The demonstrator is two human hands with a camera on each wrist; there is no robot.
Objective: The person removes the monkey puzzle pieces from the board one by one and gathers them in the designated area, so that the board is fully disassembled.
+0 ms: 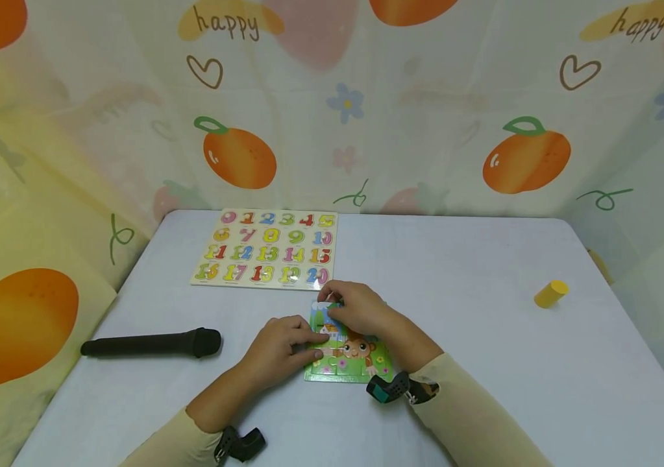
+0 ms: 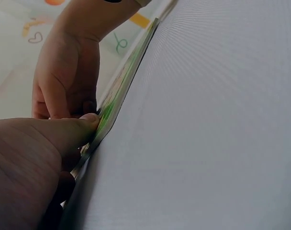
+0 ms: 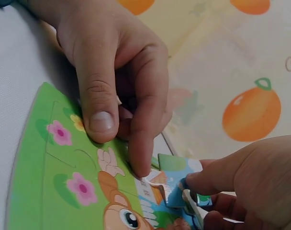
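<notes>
A monkey jigsaw puzzle (image 1: pixel 352 371) with a green border lies flat on the white table. On its left side rests my left hand (image 1: pixel 279 347), thumb and index fingertips pressing the picture. My right hand (image 1: pixel 361 308) is over the puzzle's upper edge. In the right wrist view, its thumb and fingers pinch a blue and green puzzle piece (image 3: pixel 175 184), tilted up from the picture beside the left index fingertip. The left wrist view shows the left thumb (image 2: pixel 90 120) on the puzzle's edge.
Behind the puzzle lies a number board (image 1: pixel 270 246) with coloured numerals. A black microphone (image 1: pixel 150 344) is at the left and a yellow cylinder (image 1: pixel 551 294) at the right. A printed curtain (image 1: pixel 419 84) hangs behind the table.
</notes>
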